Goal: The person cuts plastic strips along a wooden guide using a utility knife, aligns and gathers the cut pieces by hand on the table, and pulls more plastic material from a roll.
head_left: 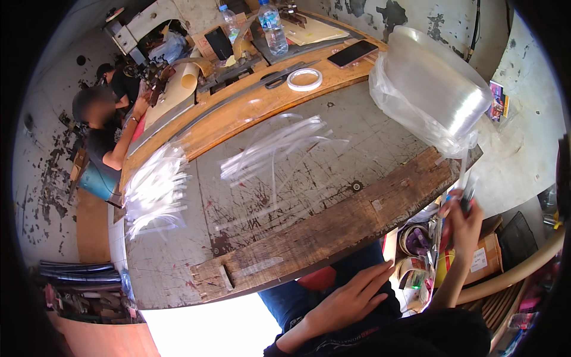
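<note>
My left hand (pixel 351 300) hovers over my lap near the table's front edge, fingers stretched out and holding nothing. At the table's right corner my right hand (pixel 463 221) is closed round a small dark-handled tool (pixel 468 196) with a pale end; its exact kind is blurred. A clear plastic strip (pixel 463 169) hangs from the big clear plastic roll (pixel 437 83) down to that hand; whether the fingers grip it too I cannot tell. A worn wooden board (pixel 333 223) lies along the front edge, with a small upright stop near its left end.
Cut clear strips lie in a middle bundle (pixel 273 149) and a left pile (pixel 157 190). Behind them, a wooden ledge holds a tape roll (pixel 304 80), scissors (pixel 276 78), a phone (pixel 353 53) and bottles (pixel 273 30). Another person (pixel 110 134) works at the far left. Boxes (pixel 479 259) stand lower right.
</note>
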{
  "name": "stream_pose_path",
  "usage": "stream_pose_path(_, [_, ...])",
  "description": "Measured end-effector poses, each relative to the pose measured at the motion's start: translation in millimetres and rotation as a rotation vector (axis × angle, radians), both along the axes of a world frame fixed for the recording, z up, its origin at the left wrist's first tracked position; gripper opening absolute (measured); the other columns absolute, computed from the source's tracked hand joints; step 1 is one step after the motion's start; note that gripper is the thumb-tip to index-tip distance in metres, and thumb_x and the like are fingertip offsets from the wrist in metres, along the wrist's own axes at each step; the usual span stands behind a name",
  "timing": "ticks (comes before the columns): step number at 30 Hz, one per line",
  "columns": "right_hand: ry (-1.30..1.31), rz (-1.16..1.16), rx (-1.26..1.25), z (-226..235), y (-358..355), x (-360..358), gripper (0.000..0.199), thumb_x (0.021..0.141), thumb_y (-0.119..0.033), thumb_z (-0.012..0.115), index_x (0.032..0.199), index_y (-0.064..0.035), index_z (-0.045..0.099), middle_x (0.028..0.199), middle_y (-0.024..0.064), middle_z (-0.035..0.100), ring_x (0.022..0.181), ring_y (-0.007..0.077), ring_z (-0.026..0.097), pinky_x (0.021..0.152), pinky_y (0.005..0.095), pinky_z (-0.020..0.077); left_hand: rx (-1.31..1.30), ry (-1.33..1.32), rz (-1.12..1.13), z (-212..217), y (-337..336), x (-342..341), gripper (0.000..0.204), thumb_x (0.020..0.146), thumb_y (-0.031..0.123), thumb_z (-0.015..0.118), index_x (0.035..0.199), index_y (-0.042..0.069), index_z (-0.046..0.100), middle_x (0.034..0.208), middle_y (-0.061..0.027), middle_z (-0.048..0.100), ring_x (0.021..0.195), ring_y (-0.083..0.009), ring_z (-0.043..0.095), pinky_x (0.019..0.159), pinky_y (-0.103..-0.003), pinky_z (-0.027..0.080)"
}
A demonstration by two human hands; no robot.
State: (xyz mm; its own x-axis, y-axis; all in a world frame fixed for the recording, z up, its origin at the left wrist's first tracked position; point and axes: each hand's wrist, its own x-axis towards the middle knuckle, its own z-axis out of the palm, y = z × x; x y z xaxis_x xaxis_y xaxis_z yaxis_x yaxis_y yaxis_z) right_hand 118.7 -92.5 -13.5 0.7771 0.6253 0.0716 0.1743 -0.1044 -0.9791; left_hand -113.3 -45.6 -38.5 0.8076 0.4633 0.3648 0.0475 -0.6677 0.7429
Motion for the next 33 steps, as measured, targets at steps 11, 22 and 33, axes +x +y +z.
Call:
stream_pose_path(11, [0.259, 0.551, -0.033, -23, -18, -42, 0.021, 0.076, 0.002, 0.059, 0.096, 0.0036, 0.055, 0.054, 0.008, 0.058, 0.037, 0.0066, 0.047, 0.034, 0.0186, 0.0334, -0.577, 0.013, -0.175, -56, 21, -38, 0.012, 0.086, 0.013, 0.053, 0.089, 0.003, 0.062, 0.084, -0.0063, 0.063, 0.078, -0.0197, 0.062, 0.066, -0.028, 0.047])
stream_pose_path(22, [-0.227, -0.183, -0.362, -93, -74, 175, 0.016, 0.086, -0.015, 0.053, 0.092, -0.0005, 0.054, 0.056, 0.0046, 0.052, 0.039, 0.0129, 0.046, 0.035, 0.0251, 0.0361, -0.278, -0.413, 0.731, -63, -20, -296, 0.041, 0.074, 0.035, 0.067, 0.052, 0.005, 0.052, 0.045, -0.0023, 0.052, 0.037, -0.0078, 0.042, 0.036, -0.022, 0.026])
stream_pose_path(33, [-0.678, 0.302, -0.113, -16, -3, -68, 0.032, 0.071, 0.01, 0.057, 0.1, -0.0033, 0.063, 0.092, 0.0082, 0.06, 0.073, 0.0095, 0.054, 0.057, 0.0189, 0.0417, -0.185, 0.091, 0.092, -23, 11, -93, 0.014, 0.076, 0.02, 0.064, 0.073, 0.007, 0.06, 0.067, -0.004, 0.059, 0.058, -0.0179, 0.06, 0.048, -0.029, 0.047])
